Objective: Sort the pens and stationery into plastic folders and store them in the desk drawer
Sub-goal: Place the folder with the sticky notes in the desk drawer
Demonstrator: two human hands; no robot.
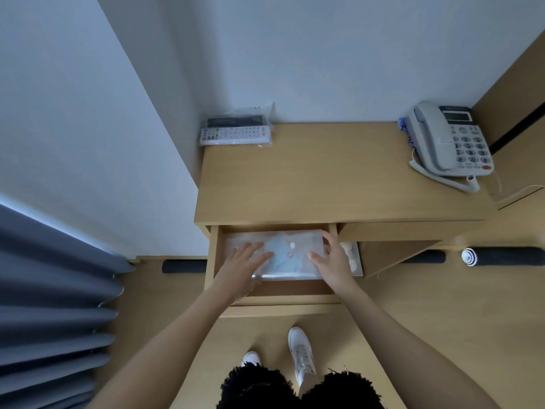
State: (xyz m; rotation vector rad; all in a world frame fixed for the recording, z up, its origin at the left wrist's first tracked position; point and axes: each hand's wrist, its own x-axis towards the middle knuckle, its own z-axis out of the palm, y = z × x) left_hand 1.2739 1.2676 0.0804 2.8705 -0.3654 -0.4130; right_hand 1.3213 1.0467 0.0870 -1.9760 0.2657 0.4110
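The desk drawer (280, 301) is pulled out below the wooden desk top (324, 184). A clear plastic folder (287, 252) with a white snap button and pale blue contents lies flat inside it. My left hand (243, 267) rests on the folder's left part with fingers straight and spread. My right hand (330, 255) holds the folder's right edge, thumb on top and fingers along the side. What the folder holds is too blurred to name.
On the desk, remote controls in a clear bag (236, 129) lie at the back left and a grey corded telephone (451, 141) at the back right. A grey curtain (53, 290) hangs at the left. My white shoes (300, 352) stand on the wooden floor below the drawer.
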